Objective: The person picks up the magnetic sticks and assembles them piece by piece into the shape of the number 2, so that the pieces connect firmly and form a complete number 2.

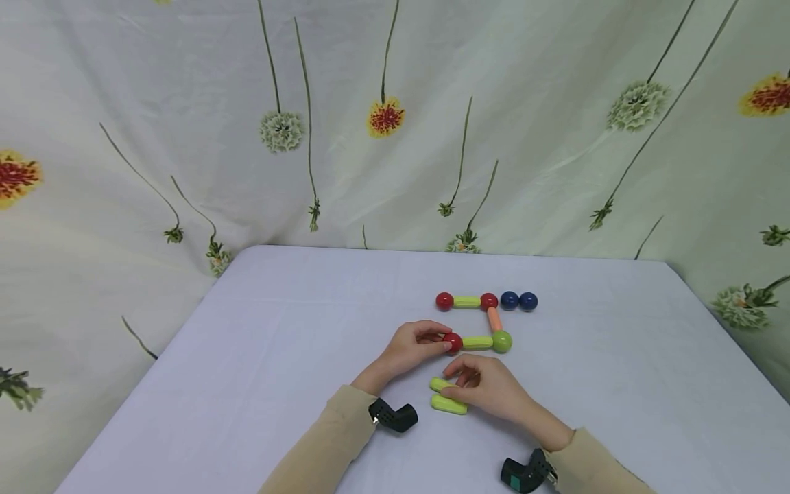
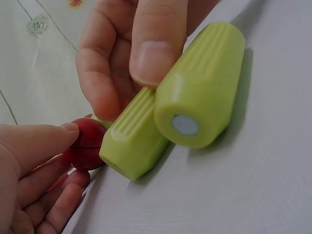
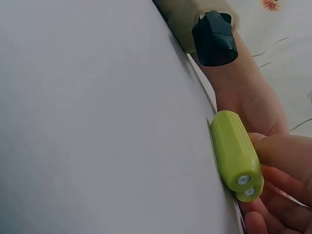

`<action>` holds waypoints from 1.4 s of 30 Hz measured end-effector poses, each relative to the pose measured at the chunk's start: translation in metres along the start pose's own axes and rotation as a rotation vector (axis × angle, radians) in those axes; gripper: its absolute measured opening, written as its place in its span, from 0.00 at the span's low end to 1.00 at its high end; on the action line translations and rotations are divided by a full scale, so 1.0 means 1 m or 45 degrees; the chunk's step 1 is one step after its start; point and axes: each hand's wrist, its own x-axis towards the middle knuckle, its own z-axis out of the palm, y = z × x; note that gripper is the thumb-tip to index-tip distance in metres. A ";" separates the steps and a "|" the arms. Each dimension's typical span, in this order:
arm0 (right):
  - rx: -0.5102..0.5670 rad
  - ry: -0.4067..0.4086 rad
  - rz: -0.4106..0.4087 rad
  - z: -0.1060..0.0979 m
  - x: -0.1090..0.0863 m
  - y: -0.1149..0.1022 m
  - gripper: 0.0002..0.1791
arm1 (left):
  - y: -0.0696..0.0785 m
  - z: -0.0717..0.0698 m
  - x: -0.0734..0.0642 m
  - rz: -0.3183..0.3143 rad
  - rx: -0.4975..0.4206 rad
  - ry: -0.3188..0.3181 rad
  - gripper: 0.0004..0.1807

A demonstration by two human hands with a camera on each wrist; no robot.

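My left hand [image 1: 415, 348] holds a red ball [image 1: 453, 344] between thumb and fingers. That ball meets a green magnetic rod [image 1: 477, 342], whose other end touches a green ball [image 1: 502, 342]. From there an orange rod [image 1: 494, 320] leads to another red ball [image 1: 489, 301], then a further green rod [image 1: 466, 302] and a third red ball [image 1: 444, 301]. Nearer me, my right hand [image 1: 487, 385] pinches the farther of two loose green rods [image 2: 134, 139], its thumb between them. The nearer rod [image 2: 204, 87] lies beside it on the table, a pale magnet showing in its end.
Two dark blue balls [image 1: 518, 300] sit side by side just right of the far red ball. White cloth covers the table [image 1: 296, 315], and a flowered curtain [image 1: 345, 171] hangs behind its back edge. Black wrist cameras [image 1: 395, 416] are strapped on both forearms.
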 end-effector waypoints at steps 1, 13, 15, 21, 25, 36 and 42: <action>-0.003 0.000 0.001 0.000 0.000 0.000 0.13 | 0.000 0.000 0.000 -0.001 0.001 0.002 0.15; -0.051 -0.025 -0.013 -0.004 0.000 0.000 0.12 | 0.001 0.000 0.000 -0.007 0.002 0.003 0.15; -0.061 -0.026 -0.003 -0.005 0.000 -0.001 0.12 | 0.001 0.000 0.000 -0.013 -0.004 0.006 0.15; -0.087 -0.011 0.044 -0.006 -0.001 -0.002 0.08 | 0.002 0.001 0.000 -0.023 -0.019 0.012 0.15; -0.077 0.003 0.082 -0.006 0.000 -0.002 0.07 | 0.002 0.001 0.000 -0.029 -0.015 0.016 0.15; 0.079 0.037 0.142 -0.011 0.002 0.000 0.11 | 0.002 0.001 0.000 -0.027 -0.023 0.005 0.15; 0.148 0.060 0.210 -0.012 0.002 -0.001 0.12 | 0.002 0.000 0.000 -0.024 -0.015 0.001 0.16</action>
